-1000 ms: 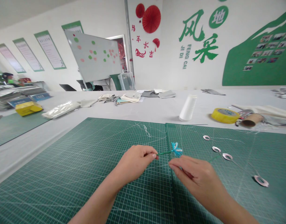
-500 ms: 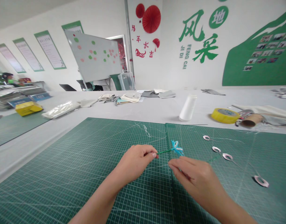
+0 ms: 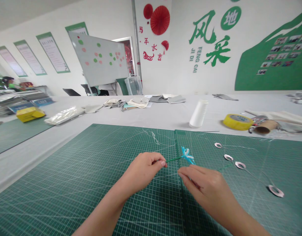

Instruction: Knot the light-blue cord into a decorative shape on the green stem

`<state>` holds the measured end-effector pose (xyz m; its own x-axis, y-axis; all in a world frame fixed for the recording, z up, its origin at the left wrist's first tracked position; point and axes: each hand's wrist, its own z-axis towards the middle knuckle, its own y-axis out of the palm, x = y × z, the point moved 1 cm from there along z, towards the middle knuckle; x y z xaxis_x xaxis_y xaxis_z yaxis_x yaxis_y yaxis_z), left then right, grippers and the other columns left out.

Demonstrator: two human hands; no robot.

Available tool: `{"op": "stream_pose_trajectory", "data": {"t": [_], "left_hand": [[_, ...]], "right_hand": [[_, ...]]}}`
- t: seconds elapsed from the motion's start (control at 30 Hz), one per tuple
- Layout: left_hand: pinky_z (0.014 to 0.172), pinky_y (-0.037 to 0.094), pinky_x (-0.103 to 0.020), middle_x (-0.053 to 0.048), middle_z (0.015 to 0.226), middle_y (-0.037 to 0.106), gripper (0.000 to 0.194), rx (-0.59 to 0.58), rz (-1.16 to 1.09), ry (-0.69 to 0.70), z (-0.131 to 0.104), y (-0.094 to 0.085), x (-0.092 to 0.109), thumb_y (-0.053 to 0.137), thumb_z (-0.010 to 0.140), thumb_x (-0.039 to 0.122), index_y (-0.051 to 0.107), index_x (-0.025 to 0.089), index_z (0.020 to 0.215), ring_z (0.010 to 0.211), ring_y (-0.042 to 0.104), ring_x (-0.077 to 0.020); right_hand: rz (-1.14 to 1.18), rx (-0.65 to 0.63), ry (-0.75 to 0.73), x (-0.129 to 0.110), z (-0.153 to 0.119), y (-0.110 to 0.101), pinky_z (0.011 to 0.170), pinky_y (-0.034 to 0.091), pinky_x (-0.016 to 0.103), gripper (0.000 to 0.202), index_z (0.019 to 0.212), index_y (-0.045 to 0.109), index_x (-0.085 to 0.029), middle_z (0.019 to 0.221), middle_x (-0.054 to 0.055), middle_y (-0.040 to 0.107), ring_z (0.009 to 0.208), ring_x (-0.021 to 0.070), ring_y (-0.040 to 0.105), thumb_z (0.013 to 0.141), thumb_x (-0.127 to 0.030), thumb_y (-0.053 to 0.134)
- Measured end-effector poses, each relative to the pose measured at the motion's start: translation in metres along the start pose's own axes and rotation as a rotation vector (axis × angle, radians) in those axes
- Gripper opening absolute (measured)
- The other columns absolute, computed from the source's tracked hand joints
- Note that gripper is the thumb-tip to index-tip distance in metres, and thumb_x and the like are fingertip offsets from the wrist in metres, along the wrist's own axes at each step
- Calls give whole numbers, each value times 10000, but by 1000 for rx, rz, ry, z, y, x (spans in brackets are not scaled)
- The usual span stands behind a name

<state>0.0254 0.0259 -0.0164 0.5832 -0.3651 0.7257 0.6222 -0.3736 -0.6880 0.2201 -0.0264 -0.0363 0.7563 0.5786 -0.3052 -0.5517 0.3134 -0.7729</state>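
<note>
Between thumb and fingers, my left hand (image 3: 147,167) pinches the green stem of a small blue-and-white flower (image 3: 187,155). The stem points right, and the blossom with thin blue petals sits at its far end. Just below the blossom is my right hand (image 3: 205,182), its thumb and fingers pressed together. Whatever they may hold is hidden or too fine to see. Both hands are above a green cutting mat (image 3: 97,157). On the right lie several pale pink oval loops with thin wire tails, one of them a loop (image 3: 275,190) near the right edge.
A white thread cone (image 3: 198,113) stands behind the mat. To its right are a roll of yellow tape (image 3: 237,122) and a cardboard tube (image 3: 263,126). Fabric scraps (image 3: 138,102) lie farther back. A yellow box (image 3: 30,114) and a plastic-wrapped packet (image 3: 65,115) are at left.
The flower's blossom has turned slightly and shifted a touch to the right. Both hands keep almost the same place and grip.
</note>
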Motion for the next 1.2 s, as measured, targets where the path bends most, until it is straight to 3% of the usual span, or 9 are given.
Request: {"op": "stream_pose_trajectory", "data": {"t": [0.43,1.2], "left_hand": [[646,379,-258,9,752,631,249,-24,-71,18,-1,-1,3,446,910,296,656,194,820,704,538,-146],[700,405,-265,-8,862,668,242,-78,-150,14,-1,-2,4,433,898,249,666,186,891,771,558,-156]], "right_hand": [[1,-59,40,3,-4,5,551,444,254,319,826,697,-202,619,8,646,550,150,609,944,-217,401],[10,6,-4,1,0,3,573,496,229,335,810,706,-215,661,21,710,574,143,656,957,-263,409]]}}
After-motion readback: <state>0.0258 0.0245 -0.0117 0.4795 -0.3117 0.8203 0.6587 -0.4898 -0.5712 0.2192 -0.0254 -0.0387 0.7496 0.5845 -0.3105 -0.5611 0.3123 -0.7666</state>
